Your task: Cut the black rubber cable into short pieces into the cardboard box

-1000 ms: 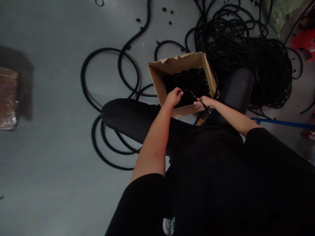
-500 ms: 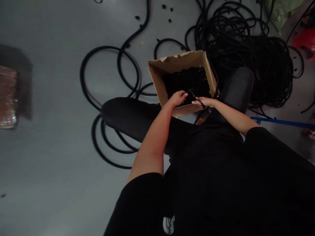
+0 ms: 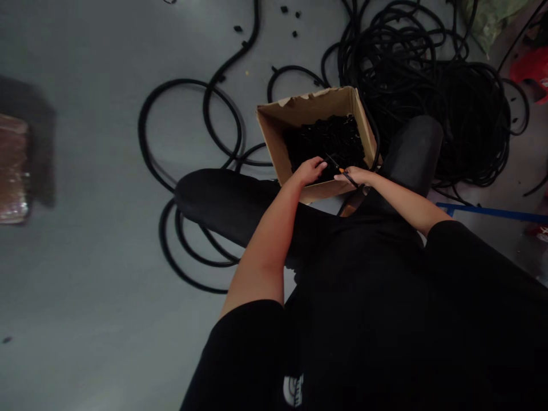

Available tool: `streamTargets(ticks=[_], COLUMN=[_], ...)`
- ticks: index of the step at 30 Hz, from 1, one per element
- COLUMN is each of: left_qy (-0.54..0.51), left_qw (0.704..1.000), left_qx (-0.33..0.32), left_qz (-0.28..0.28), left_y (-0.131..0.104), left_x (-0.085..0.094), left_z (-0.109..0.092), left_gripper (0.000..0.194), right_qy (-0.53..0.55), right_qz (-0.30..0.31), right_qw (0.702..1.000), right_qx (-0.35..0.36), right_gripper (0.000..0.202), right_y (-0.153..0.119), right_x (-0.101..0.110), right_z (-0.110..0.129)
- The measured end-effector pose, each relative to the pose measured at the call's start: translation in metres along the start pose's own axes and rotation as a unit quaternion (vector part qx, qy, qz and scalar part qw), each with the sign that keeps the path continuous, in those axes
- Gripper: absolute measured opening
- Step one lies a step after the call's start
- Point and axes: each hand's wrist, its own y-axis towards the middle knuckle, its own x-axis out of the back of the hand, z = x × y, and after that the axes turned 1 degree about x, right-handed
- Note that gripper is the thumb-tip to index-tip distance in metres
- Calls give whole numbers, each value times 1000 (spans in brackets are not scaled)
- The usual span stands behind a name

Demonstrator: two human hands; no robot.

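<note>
My right hand (image 3: 359, 176) is closed round a pair of scissors (image 3: 341, 170) with black and orange handles. Their thin blades point up and left, over the inside of a cardboard box (image 3: 274, 142). Just left of the blades, my left hand (image 3: 311, 170) is closed in a pinch above the box's near side. Whatever it pinches is too dark to make out against the contents. Many small black pieces (image 3: 325, 137) fill the bottom of the box, which stands between my legs.
A large tangled heap of black hose (image 3: 466, 114) lies right of the box. Loose loops of it (image 3: 143, 125) spread over the grey floor to the left. Small black bits (image 3: 294, 34) lie beyond the box. A blue bar (image 3: 496, 213) is at right, a plastic-wrapped pack (image 3: 12, 171) far left.
Almost nothing differs. The scissors have shifted very slightly in my right hand, with less orange showing; my left hand keeps its place.
</note>
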Motion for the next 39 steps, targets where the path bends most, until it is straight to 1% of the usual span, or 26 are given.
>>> streamTargets(ticks=[2,4,6,8,10,11,13,15,17,20,23,27,31,35,39], left_qy=[27,36,21,-2,-10,-4,19,40,56,86,109,89,68,67,52], left_qw=[999,998,998,998,996,995,995,995,994,992,991,993,996,996,997], left_qx=[-4,0,23,60,88,95,97,92,90,90,80,69,64,57,38], left_qz=[-20,-43,-49,-23,14,23,19,0,-14,-27,-26,-17,3,20,34], left_y=[1,1,0,-1,-1,-1,0,2,5,9,12,12,7,2,-1], left_x=[1,2,3,5,7,8,9,10,10,9,8,7,5,4,4], left_z=[1,1,0,0,2,4,7,11,13,16,18,15,7,1,-1], left_gripper=[24,22,21,19,11,8,4,7,13,16,20,26,25,25,24], right_qy=[-31,-54,-78,-104,-126,-133,-144,-146,-134,-94,-59,-51,-50,-67,-62], right_qz=[-42,-61,-71,-80,-91,-97,-105,-98,-76,-38,-10,12,16,6,5], right_qw=[999,997,994,991,988,986,984,984,988,994,998,998,998,997,998], right_qx=[-6,-4,-4,-7,-13,-17,-23,-24,-26,-39,-33,-33,-23,-21,-21], right_gripper=[60,56,53,49,45,43,43,44,44,38,34,30,27,24,27], right_y=[-2,-4,-4,-2,1,3,6,9,10,8,1,-7,-9,-9,-12], right_x=[2,4,6,7,9,9,10,10,9,3,-2,-4,-4,-4,-3], right_z=[3,5,6,6,4,2,-1,-5,-8,-8,-3,5,8,9,12])
